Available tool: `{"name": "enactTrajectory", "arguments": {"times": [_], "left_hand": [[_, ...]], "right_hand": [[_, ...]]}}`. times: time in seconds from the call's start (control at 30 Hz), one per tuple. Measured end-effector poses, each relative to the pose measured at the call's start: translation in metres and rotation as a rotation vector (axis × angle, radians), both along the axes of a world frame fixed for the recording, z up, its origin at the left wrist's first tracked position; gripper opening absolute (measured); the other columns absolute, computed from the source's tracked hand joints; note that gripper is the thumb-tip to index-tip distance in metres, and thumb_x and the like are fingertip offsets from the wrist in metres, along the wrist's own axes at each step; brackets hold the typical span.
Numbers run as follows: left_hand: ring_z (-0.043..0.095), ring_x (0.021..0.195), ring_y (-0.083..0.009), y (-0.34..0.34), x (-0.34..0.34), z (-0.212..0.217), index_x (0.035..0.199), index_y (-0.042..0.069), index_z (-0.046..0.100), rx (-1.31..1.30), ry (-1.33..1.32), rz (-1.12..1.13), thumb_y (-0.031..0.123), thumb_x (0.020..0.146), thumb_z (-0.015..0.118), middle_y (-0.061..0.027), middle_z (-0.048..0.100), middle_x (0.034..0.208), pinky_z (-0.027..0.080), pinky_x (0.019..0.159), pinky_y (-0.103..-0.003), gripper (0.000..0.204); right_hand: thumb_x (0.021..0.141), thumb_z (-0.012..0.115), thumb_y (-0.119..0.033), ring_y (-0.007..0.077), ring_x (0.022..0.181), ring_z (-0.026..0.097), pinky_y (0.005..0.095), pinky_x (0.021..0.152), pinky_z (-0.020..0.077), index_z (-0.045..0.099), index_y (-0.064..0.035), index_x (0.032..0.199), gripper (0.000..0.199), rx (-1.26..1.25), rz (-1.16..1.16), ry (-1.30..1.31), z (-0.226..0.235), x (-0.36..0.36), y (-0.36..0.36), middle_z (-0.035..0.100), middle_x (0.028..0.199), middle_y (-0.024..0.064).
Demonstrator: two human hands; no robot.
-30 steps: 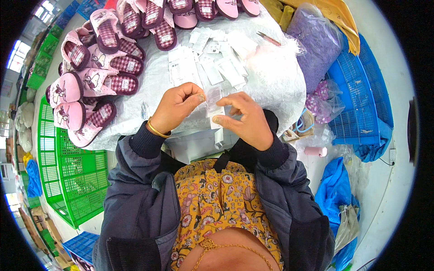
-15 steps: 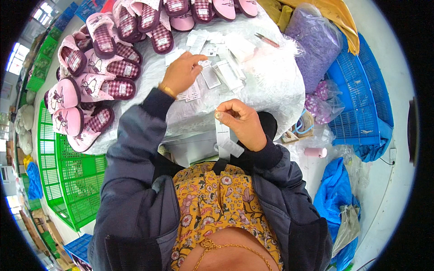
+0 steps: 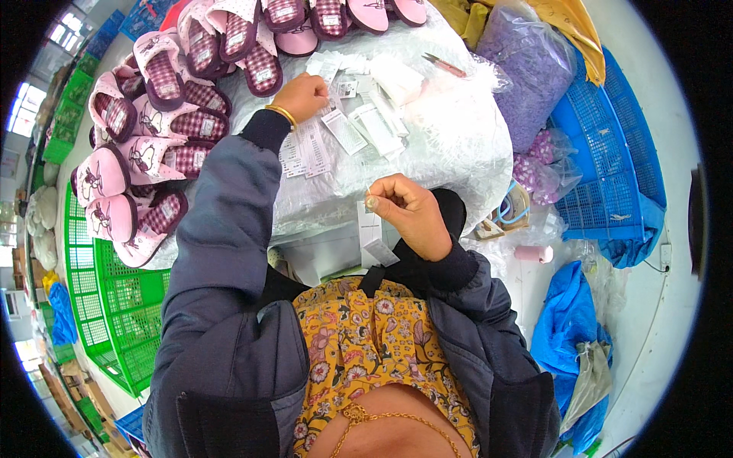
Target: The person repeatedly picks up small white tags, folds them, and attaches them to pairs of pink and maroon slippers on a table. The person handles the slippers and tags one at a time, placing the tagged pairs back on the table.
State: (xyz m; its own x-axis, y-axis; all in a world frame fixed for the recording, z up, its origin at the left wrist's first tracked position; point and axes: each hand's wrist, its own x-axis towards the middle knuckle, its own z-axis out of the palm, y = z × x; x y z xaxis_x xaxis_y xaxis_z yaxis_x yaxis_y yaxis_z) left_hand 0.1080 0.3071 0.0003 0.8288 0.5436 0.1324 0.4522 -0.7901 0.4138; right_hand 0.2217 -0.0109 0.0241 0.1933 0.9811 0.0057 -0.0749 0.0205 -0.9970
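Fingers of the right hand (image 3: 408, 212) are pinched together at the near edge of the table (image 3: 458, 145), thumb against forefinger, nipping the top of a small white paper tag (image 3: 369, 225) that hangs down from the grip; a second tag (image 3: 380, 252) dangles just below it, level with the wrist. What else may sit between the fingertips is too small to tell.

Across the table, the left hand (image 3: 303, 97) is stretched out with its fingers curled down onto a loose heap of white tags (image 3: 359, 114) spread over the middle of the surface. It touches the nearest of them, but whether it has actually gripped one cannot be told. A gold bangle (image 3: 282, 114) circles that wrist, above a dark blue sleeve (image 3: 229, 229).

Just beside the forearm lie printed white sheets (image 3: 304, 149). The table is covered in crinkled white plastic. Along its far edge and left side, pink checked slippers (image 3: 153, 114) are crowded in rows. Near the far right corner lies a slim pair of snips (image 3: 443, 65), and beyond it a clear bag of purple material (image 3: 527, 69). Off the right edge stands a blue plastic crate (image 3: 611, 153); green crates (image 3: 99, 305) stand to the left.
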Motion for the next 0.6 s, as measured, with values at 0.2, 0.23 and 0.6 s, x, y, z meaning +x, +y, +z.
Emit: {"name": "enactTrajectory", "arguments": {"times": [0.2,0.23,0.6], "left_hand": [[0.055,0.067,-0.0056,-0.040,-0.028,0.042,0.090,0.001,0.061,-0.447,-0.417,0.203,0.014,0.089,0.066,0.0006,0.060,0.075,0.044,0.061,-0.022,0.014],[0.056,0.067,-0.0060,-0.053,-0.033,0.043,0.090,0.001,0.061,-0.509,-0.464,0.191,0.012,0.088,0.067,0.0002,0.061,0.076,0.045,0.061,-0.022,0.013],[0.054,0.071,-0.0049,-0.168,-0.055,0.040,0.096,0.002,0.058,-0.745,-0.673,0.156,0.006,0.092,0.064,0.0010,0.060,0.082,0.045,0.065,-0.020,0.009]], "right_hand": [[0.091,0.067,-0.007,0.0047,0.077,0.052,0.0209,0.070,0.0433,0.060,-0.0009,0.104,0.016,0.037,-0.036,0.111,0.005,0.000,0.005,0.060,0.087,-0.0016],[0.091,0.066,-0.007,0.0053,0.079,0.052,0.0214,0.071,0.0432,0.058,-0.0006,0.107,0.019,0.026,-0.028,0.145,0.010,0.000,0.007,0.060,0.088,-0.0009],[0.085,0.069,-0.005,0.0080,0.074,0.052,0.0224,0.066,0.0422,0.044,0.0031,0.126,0.048,-0.002,-0.068,0.278,0.019,-0.009,0.036,0.061,0.086,0.0038]]}}
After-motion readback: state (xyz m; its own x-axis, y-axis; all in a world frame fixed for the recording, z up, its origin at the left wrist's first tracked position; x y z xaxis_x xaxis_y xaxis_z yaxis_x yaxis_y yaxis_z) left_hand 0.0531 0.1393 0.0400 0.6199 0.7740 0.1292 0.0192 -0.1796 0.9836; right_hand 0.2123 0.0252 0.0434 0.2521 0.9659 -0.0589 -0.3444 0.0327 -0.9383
